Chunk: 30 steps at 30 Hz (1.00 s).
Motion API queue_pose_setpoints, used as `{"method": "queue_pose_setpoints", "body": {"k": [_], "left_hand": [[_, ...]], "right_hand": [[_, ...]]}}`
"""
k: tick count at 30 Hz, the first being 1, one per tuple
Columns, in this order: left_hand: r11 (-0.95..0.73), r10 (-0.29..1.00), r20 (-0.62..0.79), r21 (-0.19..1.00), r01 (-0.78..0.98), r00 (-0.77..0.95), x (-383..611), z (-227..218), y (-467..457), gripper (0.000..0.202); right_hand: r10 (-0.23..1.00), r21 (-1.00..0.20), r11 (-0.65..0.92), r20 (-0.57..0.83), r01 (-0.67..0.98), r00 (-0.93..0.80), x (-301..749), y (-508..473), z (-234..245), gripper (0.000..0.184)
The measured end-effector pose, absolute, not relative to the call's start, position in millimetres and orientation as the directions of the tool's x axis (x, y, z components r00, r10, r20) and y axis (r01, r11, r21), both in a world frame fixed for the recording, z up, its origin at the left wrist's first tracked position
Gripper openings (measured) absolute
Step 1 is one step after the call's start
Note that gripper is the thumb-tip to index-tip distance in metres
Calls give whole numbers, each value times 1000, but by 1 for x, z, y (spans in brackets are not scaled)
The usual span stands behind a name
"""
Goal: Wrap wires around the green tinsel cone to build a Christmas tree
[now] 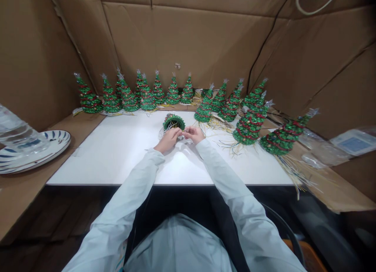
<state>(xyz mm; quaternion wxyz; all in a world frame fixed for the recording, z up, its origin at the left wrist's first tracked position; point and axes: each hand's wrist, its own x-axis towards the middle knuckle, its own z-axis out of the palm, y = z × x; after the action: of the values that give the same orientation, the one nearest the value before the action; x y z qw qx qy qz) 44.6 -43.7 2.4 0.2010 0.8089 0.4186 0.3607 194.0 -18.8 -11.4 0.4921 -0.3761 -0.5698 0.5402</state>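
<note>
A small green Christmas tree decoration (pixel 174 118) lies on its side on the white board (pixel 117 146), its hollow base turned towards me. Thin pale wires (pixel 162 133) spill out of that base. Just in front of the opening, my left hand (pixel 170 139) has its fingers pinched together around wire ends. My right hand (pixel 194 134) meets it fingertip to fingertip, also pinching at the wires. The exact strands between the fingertips are too small to make out.
Several finished-looking trees (pixel 147 95) line the back, and more trees (pixel 249 123) stand at the right with loose wires beneath. A plate (pixel 58 140) with a clear plastic bottle (pixel 20 131) is at the left. Plastic packaging (pixel 326 146) lies far right. Cardboard walls (pixel 190 37) enclose the table.
</note>
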Motion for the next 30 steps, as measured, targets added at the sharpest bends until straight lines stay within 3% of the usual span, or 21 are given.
{"method": "queue_pose_setpoints", "body": {"k": [4,8,11,13,15,17,21,30], "left_hand": [[-563,826,420,634,530,375,45,3,-45,24],[-536,844,404,663,523,354,45,3,-45,24],[-515,856,375,687,512,357,44,4,-43,25],[-516,853,365,698,497,373,41,5,-42,26],[-522,846,352,699,489,400,38,7,-40,27],[-522,842,330,700,488,426,35,9,-39,28],[-515,840,309,711,479,445,31,8,-35,27],[-525,839,324,690,498,437,33,12,-40,26]], "right_hand": [[953,-985,163,173,-58,-248,195,-18,-13,45],[891,-892,432,399,133,-217,200,-23,-10,42],[747,-616,660,595,430,-295,204,-28,-8,27],[666,-395,706,651,588,-363,206,-30,-6,15],[619,-237,704,667,669,-414,207,-30,-4,23],[591,-154,711,660,686,-465,209,-29,-3,30],[587,-159,739,628,655,-510,211,-31,-1,32],[624,-203,669,675,715,-392,203,-38,-4,30]]}}
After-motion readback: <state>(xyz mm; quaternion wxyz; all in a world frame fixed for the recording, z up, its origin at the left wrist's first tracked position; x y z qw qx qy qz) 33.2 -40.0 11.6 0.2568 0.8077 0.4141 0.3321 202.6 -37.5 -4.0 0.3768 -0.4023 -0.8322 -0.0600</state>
